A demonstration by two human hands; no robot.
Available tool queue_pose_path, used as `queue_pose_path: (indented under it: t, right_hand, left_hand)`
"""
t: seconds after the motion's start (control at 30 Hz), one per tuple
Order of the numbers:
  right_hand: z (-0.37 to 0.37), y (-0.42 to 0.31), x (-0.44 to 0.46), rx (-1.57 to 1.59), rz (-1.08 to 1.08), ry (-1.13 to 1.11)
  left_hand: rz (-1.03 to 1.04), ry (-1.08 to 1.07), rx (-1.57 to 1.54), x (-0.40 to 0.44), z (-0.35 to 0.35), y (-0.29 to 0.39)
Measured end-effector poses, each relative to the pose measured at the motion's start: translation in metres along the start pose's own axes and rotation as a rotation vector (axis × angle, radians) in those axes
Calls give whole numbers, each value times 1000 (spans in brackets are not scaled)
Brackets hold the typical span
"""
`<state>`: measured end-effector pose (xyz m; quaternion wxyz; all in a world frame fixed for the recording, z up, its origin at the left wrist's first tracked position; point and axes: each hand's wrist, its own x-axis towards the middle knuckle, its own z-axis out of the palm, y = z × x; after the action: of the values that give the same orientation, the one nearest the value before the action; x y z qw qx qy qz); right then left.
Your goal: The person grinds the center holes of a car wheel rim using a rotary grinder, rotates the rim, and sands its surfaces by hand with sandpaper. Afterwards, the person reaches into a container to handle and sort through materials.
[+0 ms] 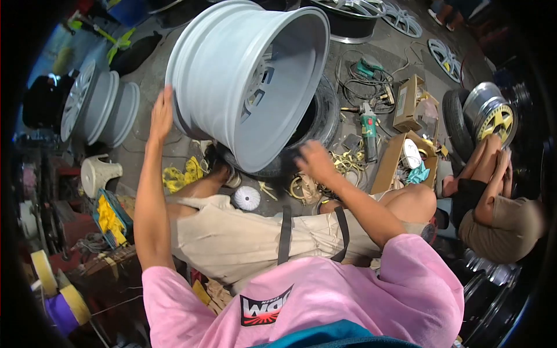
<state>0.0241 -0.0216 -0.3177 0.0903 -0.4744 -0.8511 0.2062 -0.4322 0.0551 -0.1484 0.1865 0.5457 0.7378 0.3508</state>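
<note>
Wheel (223, 75) is sitting directly in front of you, tilted, and is apparently bearing on a tyre (328, 113); the contact underneath is not showing. Its long axis is running roughly across you, left to right, with the open end facing your right side.

Your left hand (162, 113) is the nearer one. It is lying against the left edge, seemingly touching, so the wheel is standing immediately to the right of those fingers. They are extending nearly straight and close together, pinching nothing that is showing.

Your right hand (318, 162) is hovering beside the lower right edge, near the tyre and apart from the wheel, which is lying to its left and farther out. Those fingers are seemingly bending, but blur is masking them; whether they are pinching anything, you cannot tell from this view.

About your work area: a grinder (369, 132) is lying beyond your right hand, beside a carton (387, 165). A white disc (247, 198) is lying between your legs, and yellow cloth (184, 174) is lying below your left hand. A co-worker (502, 229) is sitting well apart on your right, beside another wheel with a yellow centre (498, 122).
</note>
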Motion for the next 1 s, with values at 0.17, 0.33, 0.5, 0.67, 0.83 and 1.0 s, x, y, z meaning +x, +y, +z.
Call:
queue_pose_path:
  t: [0.17, 0.33, 0.5, 0.67, 0.83, 1.0]
  right_hand:
    - [42, -88, 8, 21, -169, 98]
    - [47, -91, 29, -76, -189, 53]
    - [47, -94, 34, -15, -317, 152]
    - [-76, -182, 35, 451, -76, 116]
    - [-100, -189, 48, 549, -101, 230]
    - [-67, -150, 5, 527, -255, -159]
  left_hand:
    - [-163, -212, 6, -41, 11, -51]
    - [-182, 121, 10, -55, 43, -28]
    - [-77, 129, 93, -36, 27, 13]
    - [118, 274, -89, 24, -7, 74]
    - [168, 296, -27, 39, 17, 92]
    - [142, 171, 6, 4, -2, 94]
